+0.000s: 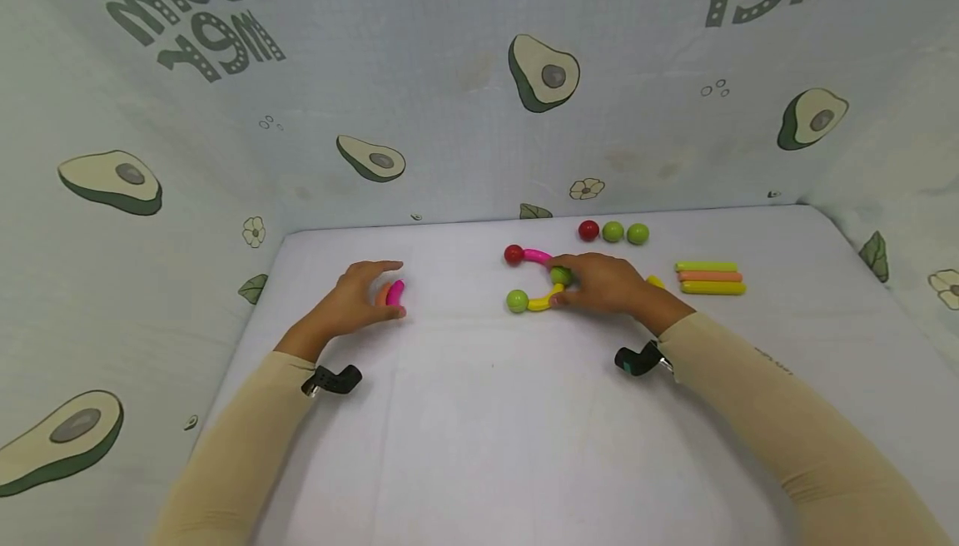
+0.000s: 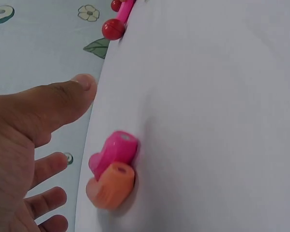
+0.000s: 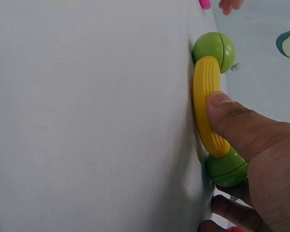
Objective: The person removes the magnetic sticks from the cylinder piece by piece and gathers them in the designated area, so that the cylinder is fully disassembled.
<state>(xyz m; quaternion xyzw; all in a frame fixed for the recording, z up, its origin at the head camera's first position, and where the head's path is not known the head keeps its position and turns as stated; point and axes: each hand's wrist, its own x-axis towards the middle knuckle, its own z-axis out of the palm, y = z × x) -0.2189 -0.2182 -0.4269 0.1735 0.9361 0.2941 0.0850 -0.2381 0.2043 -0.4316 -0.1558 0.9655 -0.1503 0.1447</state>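
Note:
On the left of the table my left hand [image 1: 355,300] is spread, thumb and fingers apart, around two short curved sticks, one pink [image 2: 116,150] and one orange [image 2: 113,188]. In the left wrist view its fingers stand apart from them. My right hand [image 1: 599,284] grips a C-shaped chain of toy balls and sticks at its bend. The thumb lies on the yellow curved stick [image 3: 208,96], with the green bend ball [image 3: 227,169] inside the grasp. A green ball [image 1: 517,301] ends the yellow stick; a red ball [image 1: 513,255] ends the pink curved stick [image 1: 536,255].
Behind the right hand lie a loose red ball [image 1: 588,230] and two green balls [image 1: 613,231] in a row. Straight sticks [image 1: 710,276] in yellow-green, orange and yellow sit side by side at the right. Another yellow piece [image 1: 655,281] shows partly behind the right wrist.

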